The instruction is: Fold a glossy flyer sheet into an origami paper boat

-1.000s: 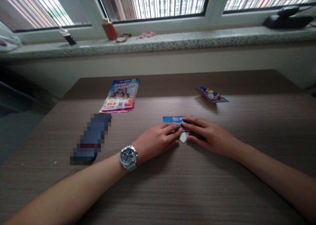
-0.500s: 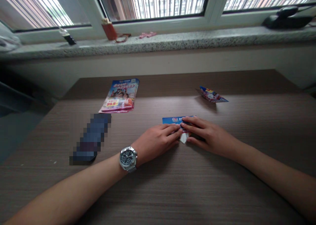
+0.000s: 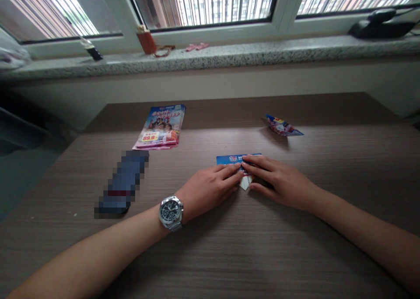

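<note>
Hardly anything has moved since the earlier frame beyond a slight shift of the view. The bare left hand [image 3: 210,187] and bare right hand [image 3: 284,181], both unclenched, lay their fingers on a folded blue-and-white printed paper sheet [image 3: 226,160] near the frame's centre. Uneven finger pressure could skew its folds; lifting fingertips too soon might let loosely creased layers spring open.

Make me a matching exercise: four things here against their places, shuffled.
1. Silver metal wristwatch
2. Stack of glossy blue-and-pink flyers
3. Small red container
4. Printed paper with a blue top edge

A. On the speckled stone windowsill
B. Under fingers of the left hand and right hand
C. Around the left wrist
D. Far left of the brown table

1-C; 2-D; 3-A; 4-B
</note>
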Motion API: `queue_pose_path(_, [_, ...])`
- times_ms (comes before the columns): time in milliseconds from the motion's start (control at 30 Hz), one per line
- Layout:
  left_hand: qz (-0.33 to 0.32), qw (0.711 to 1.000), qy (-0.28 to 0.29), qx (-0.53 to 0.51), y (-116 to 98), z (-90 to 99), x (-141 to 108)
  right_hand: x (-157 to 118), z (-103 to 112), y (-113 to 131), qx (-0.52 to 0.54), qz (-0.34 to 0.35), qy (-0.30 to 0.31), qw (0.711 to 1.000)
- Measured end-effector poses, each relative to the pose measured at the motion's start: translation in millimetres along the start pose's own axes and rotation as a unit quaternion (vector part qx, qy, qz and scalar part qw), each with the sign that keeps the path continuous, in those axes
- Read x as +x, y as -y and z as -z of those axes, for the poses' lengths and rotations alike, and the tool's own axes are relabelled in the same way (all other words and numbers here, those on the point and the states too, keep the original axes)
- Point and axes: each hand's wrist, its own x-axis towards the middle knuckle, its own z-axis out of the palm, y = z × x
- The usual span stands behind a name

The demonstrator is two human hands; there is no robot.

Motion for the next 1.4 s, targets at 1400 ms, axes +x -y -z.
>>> queue_pose_path(1400, [0.045, 0.998, 0.034, 0.015, 1.3, -0.8, -4.7, 3.1, 2.9, -7.1, -0.036, -0.032, 0.009, 0.999])
